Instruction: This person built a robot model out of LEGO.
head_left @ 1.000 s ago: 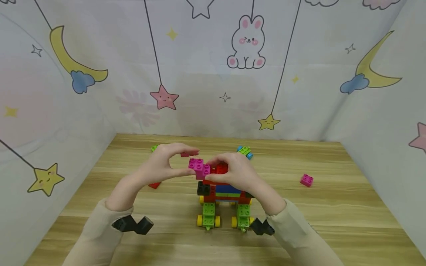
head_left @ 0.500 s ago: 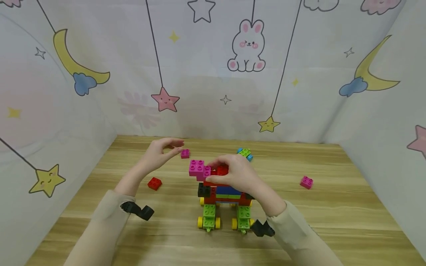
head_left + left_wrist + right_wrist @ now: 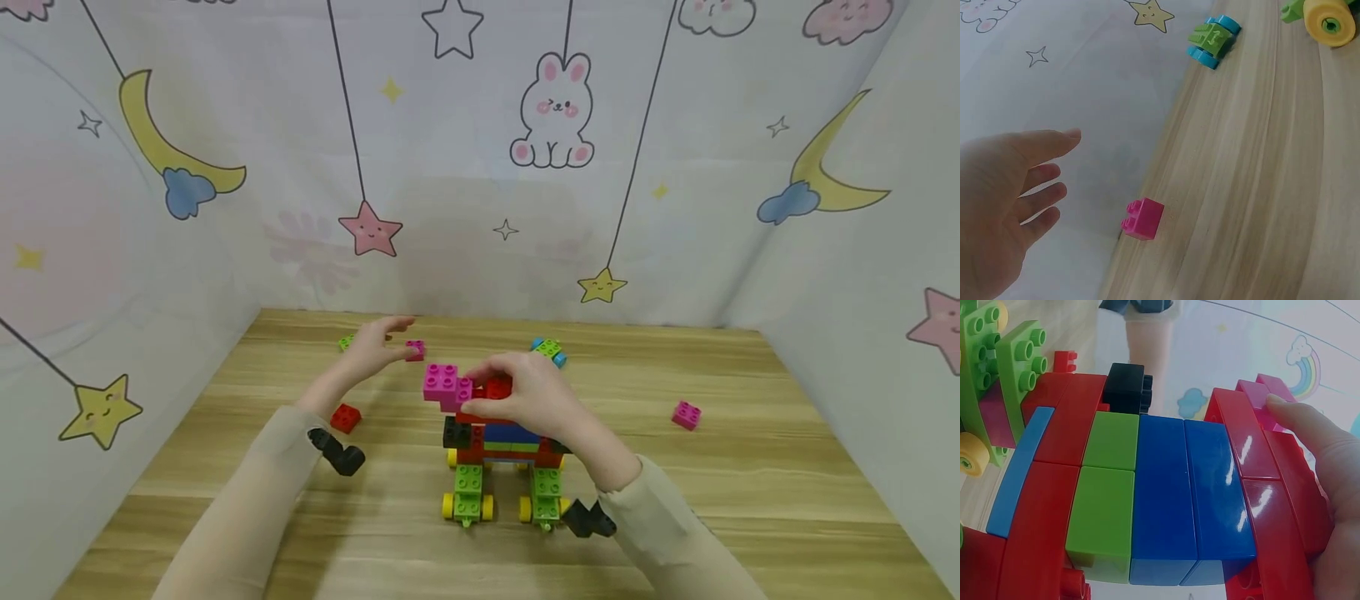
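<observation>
My left hand reaches over the back left of the table with fingers extended, holding nothing. Its fingertips are close to a loose pink toy brick; in the left wrist view a gap separates that brick from the hand. My right hand grips the top of a toy brick build, by its upper red and pink bricks. A pink block juts out from the build's top left. Below are blue, green and black bricks, over green wheeled bases with yellow wheels.
Loose on the wooden table lie a red brick at left, a pink brick at right, and a green brick behind my left hand. A green piece with blue wheels stands at the back. Printed cloth encloses the table.
My left hand has left the pink block at the build's top and moved back and left, then toward the loose pink brick. My right hand keeps its grip in place.
</observation>
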### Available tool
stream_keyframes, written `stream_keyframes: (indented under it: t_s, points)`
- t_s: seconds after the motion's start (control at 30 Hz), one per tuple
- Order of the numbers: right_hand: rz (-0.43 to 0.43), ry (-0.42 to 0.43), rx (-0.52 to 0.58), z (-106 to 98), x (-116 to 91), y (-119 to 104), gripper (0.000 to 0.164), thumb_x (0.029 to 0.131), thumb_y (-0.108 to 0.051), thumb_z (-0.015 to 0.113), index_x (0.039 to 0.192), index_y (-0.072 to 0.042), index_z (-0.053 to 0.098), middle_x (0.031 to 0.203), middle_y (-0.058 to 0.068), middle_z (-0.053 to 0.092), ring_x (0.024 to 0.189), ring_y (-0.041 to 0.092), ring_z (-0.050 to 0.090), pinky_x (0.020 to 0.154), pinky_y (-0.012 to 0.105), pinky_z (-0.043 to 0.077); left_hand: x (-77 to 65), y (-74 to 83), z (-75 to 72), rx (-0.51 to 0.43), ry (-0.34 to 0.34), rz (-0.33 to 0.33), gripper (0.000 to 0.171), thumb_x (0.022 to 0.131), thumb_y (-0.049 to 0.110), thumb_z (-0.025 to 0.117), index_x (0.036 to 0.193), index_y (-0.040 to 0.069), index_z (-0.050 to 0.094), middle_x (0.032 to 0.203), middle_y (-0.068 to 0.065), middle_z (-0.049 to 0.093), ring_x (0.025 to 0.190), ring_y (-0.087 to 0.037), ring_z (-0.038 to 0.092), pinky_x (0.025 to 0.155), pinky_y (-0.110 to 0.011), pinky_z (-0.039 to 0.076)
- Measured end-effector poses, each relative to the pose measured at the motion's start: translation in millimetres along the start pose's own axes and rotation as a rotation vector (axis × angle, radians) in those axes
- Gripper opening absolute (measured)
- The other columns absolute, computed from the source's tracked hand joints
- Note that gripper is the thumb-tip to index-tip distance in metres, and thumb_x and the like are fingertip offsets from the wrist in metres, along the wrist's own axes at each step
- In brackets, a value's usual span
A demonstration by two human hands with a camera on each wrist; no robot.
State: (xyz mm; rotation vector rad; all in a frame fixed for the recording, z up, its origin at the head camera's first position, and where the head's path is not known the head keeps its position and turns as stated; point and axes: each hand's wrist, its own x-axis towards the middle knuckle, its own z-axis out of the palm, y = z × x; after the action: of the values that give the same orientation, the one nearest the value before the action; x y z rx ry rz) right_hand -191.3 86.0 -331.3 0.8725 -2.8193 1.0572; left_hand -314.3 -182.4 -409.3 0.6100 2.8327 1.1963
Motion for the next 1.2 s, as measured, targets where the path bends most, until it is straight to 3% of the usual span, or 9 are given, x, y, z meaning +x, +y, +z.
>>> stream_keyframes:
  t_s: [0.27,0.7,0.97,1.2]
  points:
    - [-0.008,0.005,-0.003,1,-1,0,0.035,0.084,-0.031,0.078,0.112,-0.011,0.073,0.1,0.0,0.074,0.084,0.011,0.063,0.073,0.021,0.05,13.7,-5.9,9.1,0.022,-0.048,-0.052,0.067,0.089,0.017,0.072,0.146,-0.001,0.041,0.146,-0.028,0.043,0.134,-0.046,0.041,0.109,-0.057,0.037]
    - [-0.012,0.007,-0.01,0,-1,-1,0.035,0.084,-0.032,0.077,0.112,-0.012,0.073,0.101,0.001,0.074,0.085,0.012,0.063,0.073,0.021,0.05,35.0,-33.8,27.0,0.075,-0.114,-0.032,0.068,0.088,0.004,0.07,0.146,-0.008,0.036,0.148,-0.031,0.039,0.136,-0.047,0.037,0.111,-0.056,0.035]
    - [-0.005,0.008,-0.006,1,0,1,0.035,0.084,-0.032,0.078,0.112,-0.012,0.073,0.101,0.0,0.074,0.085,0.012,0.063,0.073,0.021,0.051,39.4,-44.4,32.9,0.114,-0.166,-0.101,0.067,0.091,0.007,0.066,0.148,-0.005,0.034,0.15,-0.028,0.038,0.138,-0.045,0.036,0.114,-0.053,0.032]
    - [-0.007,0.011,0.002,1,0,1,0.035,0.083,-0.031,0.078,0.112,-0.011,0.073,0.1,0.0,0.073,0.086,0.012,0.062,0.073,0.021,0.05,42.9,-50.1,37.9,0.082,-0.161,-0.123,0.063,0.093,0.007,0.064,0.147,-0.007,0.035,0.15,-0.028,0.038,0.14,-0.044,0.034,0.117,-0.051,0.029]
